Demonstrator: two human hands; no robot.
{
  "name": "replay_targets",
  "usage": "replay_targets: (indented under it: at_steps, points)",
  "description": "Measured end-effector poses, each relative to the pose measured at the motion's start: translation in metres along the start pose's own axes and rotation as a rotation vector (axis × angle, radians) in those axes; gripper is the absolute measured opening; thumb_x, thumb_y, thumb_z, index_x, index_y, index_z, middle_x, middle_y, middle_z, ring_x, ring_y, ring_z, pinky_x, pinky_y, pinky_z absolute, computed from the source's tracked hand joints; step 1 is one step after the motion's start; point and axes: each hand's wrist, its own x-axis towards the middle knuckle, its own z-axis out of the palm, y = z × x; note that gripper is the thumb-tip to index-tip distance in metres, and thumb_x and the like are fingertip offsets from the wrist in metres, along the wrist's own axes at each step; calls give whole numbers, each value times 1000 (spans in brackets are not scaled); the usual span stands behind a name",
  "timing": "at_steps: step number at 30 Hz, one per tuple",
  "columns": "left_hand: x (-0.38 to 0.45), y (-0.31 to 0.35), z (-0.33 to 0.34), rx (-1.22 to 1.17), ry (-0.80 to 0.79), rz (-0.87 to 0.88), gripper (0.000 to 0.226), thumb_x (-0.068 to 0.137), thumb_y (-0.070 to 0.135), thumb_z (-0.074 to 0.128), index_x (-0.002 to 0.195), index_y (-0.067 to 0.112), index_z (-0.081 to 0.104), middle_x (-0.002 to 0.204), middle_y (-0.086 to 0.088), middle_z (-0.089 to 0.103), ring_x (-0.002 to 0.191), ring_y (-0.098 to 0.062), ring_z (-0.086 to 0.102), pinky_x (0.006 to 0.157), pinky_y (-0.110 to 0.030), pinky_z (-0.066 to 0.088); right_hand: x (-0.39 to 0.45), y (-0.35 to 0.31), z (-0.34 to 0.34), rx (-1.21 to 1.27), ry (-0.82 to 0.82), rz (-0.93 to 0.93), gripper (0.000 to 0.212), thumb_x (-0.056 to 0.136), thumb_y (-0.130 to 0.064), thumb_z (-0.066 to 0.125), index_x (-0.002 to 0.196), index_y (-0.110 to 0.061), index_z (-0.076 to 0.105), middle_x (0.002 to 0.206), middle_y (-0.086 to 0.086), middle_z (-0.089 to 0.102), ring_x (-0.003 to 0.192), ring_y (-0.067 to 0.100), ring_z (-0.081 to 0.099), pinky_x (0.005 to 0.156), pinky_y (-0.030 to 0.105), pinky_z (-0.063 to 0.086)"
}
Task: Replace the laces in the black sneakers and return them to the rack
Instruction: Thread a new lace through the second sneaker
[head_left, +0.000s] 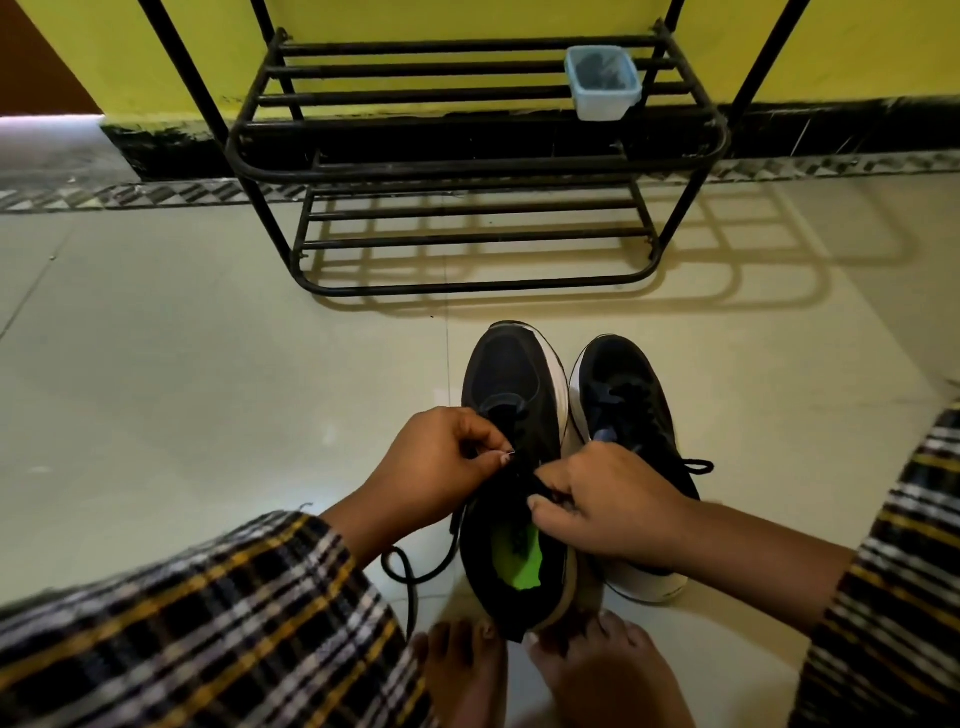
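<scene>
Inspection of my lacing step, left shoe of the pair. The black mesh sneaker with white sole and green insole (511, 467) stands on the pale tiled floor (208, 389), heel at 6 o'clock by my bare toes, toe pointing to 12 o'clock toward the black metal bar shoe rack (467, 166). Its partner, the second black sneaker with white sole (631, 410), sits just beside it at 3 o'clock, touching or nearly so, already carrying a lace.

My left hand (441, 462) has its grip clamped in a pinch on the tip of the thin black cord shoelace (410, 571) at the 9 o'clock side of the eyelets; the slack trails in a loop on the floor toward 7 o'clock. My right hand (608, 504) has its grip closed on the tongue and lace area at the 3 o'clock side; exactly which part it pinches I cannot tell.

Recommendation, as a judgement: keep the upper steadied with the right, feed the tip squarely through the next eyelet, draw the slack through evenly, and match both ends before crossing. Risk: the floor loop may snag or knot. The rack's lower shelves appear free; a pale blue plastic tub (602, 83) sits at 1 o'clock on it
</scene>
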Motion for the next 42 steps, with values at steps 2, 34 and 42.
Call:
replay_targets:
  at_steps: [2, 34, 42]
  points:
    - [0, -2, 0, -15, -4, 7, 11, 84, 14, 68, 77, 22, 72, 77, 13, 62, 66, 8, 54, 62, -8, 40, 0, -1, -1, -15, -8, -4, 44, 81, -47, 35, 60, -10, 47, 52, 8, 49, 48, 20, 47, 47, 36, 30]
    - [-5, 9, 4, -517, 21, -255, 12, 86, 2, 63, 76, 7, 67, 48, 14, 59, 44, 7, 51, 44, -5, 35, 17, -1, -4, 191, 190, 64, 8, 88, -26, 61, 88, -22, 55, 75, -11, 51, 70, 7, 51, 69, 39, 48]
    - [-6, 8, 11, -512, 9, -240, 4, 85, 4, 66, 85, 8, 65, 67, 1, 58, 45, 6, 52, 44, -6, 37, 22, 0, -5, 290, 226, 105, 7, 85, -10, 63, 80, -15, 62, 83, -5, 57, 83, 14, 55, 79, 36, 46]
